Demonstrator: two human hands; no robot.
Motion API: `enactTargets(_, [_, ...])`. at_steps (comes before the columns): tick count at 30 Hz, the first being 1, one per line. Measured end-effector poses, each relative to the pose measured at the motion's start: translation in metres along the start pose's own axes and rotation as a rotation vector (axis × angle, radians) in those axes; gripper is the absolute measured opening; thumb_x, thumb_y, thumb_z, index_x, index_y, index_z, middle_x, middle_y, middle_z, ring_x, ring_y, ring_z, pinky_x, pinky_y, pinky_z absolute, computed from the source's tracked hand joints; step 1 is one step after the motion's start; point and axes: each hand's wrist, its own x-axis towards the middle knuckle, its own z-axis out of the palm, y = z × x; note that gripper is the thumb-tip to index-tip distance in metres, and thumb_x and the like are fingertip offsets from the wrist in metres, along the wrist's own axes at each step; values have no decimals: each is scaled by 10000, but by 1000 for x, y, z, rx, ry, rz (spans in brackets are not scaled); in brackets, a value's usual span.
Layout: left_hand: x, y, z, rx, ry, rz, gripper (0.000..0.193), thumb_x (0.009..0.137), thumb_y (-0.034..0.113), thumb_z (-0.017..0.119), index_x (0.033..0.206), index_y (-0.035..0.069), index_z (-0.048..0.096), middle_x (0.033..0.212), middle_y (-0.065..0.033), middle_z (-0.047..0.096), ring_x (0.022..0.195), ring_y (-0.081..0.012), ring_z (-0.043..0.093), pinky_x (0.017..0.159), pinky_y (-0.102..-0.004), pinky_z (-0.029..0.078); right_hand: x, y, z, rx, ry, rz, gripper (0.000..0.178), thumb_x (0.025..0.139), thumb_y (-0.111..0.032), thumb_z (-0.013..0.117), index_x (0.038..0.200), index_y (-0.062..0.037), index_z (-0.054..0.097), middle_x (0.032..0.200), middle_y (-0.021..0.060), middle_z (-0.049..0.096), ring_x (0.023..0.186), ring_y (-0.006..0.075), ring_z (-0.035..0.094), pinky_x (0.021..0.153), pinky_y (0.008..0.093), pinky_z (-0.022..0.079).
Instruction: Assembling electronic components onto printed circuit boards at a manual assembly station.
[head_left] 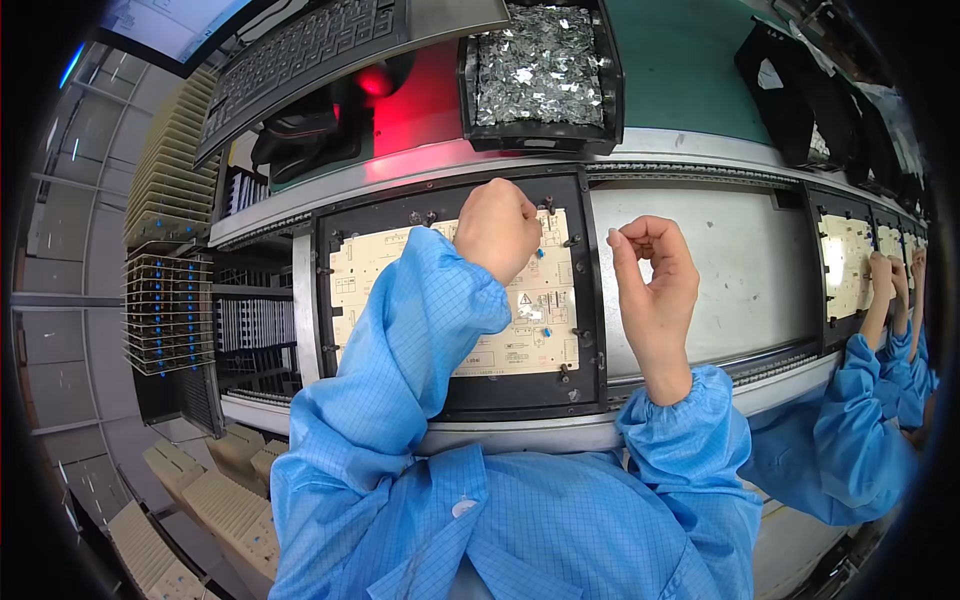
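Sleeves (395, 335) end in my left hand (496, 230) over the board's (354, 262) top edge, right hand (662, 290) aside, grips unclear; blue parts (547, 332) seated, remainder unknown.

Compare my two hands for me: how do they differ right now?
Place: the left hand is over the cream board; the right hand is over the pale surface beside it.
Pose: the left hand is curled, fingertips hidden; the right hand shows thumb and fingers curving toward each other around a gap.
Shared: both are bare, emerging from blue sleeves.
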Motion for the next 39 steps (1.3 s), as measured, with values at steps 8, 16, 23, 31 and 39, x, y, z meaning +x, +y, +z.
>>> enactTargets(8, [0, 4, 13, 133, 40, 159, 221, 781, 59, 667, 974, -28, 730, 863, -249, 695, 827, -365, 700, 789, -424, 547, 7, 20, -2, 19, -62, 55, 109, 927, -37, 669, 1006, 28, 705, 862, 11, 660, 778, 73, 567, 729, 219, 468])
enactTargets(16, [-75, -13, -7, 99, -145, 269, 203, 808, 63, 711, 1003, 12, 685, 926, -182, 666, 953, -366, 627, 859, -429, 496, 31, 22, 11, -171, -229, 177, 164, 894, -4, 656, 1036, 33, 729, 860, 64, 724, 750, 87, 629, 680, 236, 501])
enactTargets(23, [-83, -18, 11, 116, -137, 309, 138, 818, 0, 653, 952, 21, 675, 919, -162, 631, 990, -353, 579, 889, -408, 476, 51, 20, 33, -420, -271, 124, 231, 792, 7, 685, 1021, 30, 670, 752, 76, 711, 675, 105, 647, 630, 267, 509])
enactTargets(31, [-77, -25, 3, -111, 9, 315, 168, 821, -13, 604, 964, -11, 692, 865, -188, 644, 863, -360, 628, 814, -442, 510, 56, 22, 35, -494, -238, 154, 289, 727, 17, 719, 1008, 9, 652, 738, 81, 709, 666, 131, 654, 613, 285, 495])
enactTargets(39, [-42, -30, -16, -414, 5, 61, 139, 785, 25, 652, 867, -10, 758, 804, -202, 721, 739, -299, 722, 734, -370, 571, 64, 16, 37, -576, -266, 199, 304, 704, 20, 736, 998, 9, 659, 724, 78, 702, 679, 146, 654, 622, 290, 486])
